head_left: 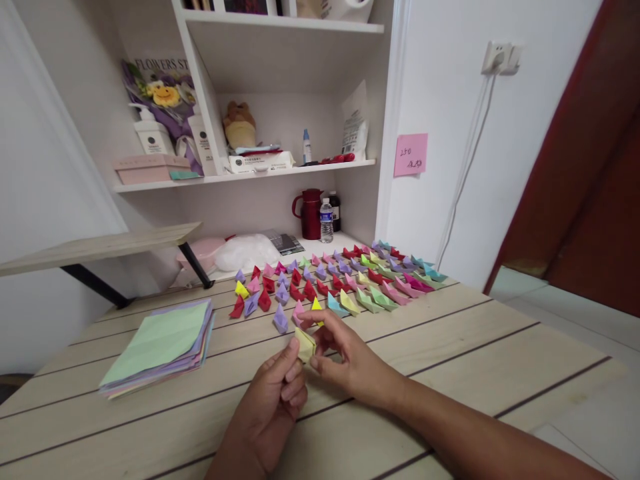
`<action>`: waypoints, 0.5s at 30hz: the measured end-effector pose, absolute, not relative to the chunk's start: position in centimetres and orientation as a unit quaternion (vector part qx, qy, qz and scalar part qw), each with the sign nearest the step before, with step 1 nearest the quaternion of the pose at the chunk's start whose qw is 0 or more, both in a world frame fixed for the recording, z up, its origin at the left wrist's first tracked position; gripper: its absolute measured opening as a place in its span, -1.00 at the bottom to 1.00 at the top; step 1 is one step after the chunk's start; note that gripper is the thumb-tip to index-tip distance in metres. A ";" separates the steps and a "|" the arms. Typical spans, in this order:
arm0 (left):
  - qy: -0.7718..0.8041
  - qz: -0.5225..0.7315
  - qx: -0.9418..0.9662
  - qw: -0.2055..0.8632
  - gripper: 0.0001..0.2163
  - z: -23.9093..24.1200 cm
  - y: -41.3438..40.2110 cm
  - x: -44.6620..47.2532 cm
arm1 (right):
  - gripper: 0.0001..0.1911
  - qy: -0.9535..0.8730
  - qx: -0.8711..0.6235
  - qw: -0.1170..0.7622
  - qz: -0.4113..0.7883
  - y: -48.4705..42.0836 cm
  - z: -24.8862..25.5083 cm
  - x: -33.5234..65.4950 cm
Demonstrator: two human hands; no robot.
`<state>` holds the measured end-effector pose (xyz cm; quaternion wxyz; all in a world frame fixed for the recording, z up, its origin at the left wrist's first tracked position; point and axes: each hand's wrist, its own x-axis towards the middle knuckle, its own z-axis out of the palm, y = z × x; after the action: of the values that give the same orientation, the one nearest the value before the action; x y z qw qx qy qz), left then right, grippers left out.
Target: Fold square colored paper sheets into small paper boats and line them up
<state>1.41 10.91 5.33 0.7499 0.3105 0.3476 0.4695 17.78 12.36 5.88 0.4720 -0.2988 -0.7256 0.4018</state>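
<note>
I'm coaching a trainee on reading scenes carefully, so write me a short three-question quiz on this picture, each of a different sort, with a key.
1. Multiple choice: What colour is the top sheet on the stack of paper?
a) red
b) pale green
c) white

2. True or false: The left hand is holding the yellow folded paper.

3. Fill in the blank: In the picture, just left of the water bottle stands a dark red ____.

Key: 1. b, pale green. 2. True; the paper is gripped in its fingers. 3. Jug.
</note>
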 end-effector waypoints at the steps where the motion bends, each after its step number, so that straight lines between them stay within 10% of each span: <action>1: 0.348 0.469 0.311 0.750 -0.51 5.4 10.9 1.4 | -0.41 -0.726 -0.301 0.471 0.400 12.4 5.9 17.7; 15: 0.355 0.469 0.316 0.744 -0.50 5.4 10.9 1.4 | -0.45 -0.732 -0.299 0.471 0.391 12.5 5.6 17.7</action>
<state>1.45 10.89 5.44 0.7441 0.3162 0.3551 0.4693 17.70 12.51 5.64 0.4708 -0.2989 -0.7320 0.3914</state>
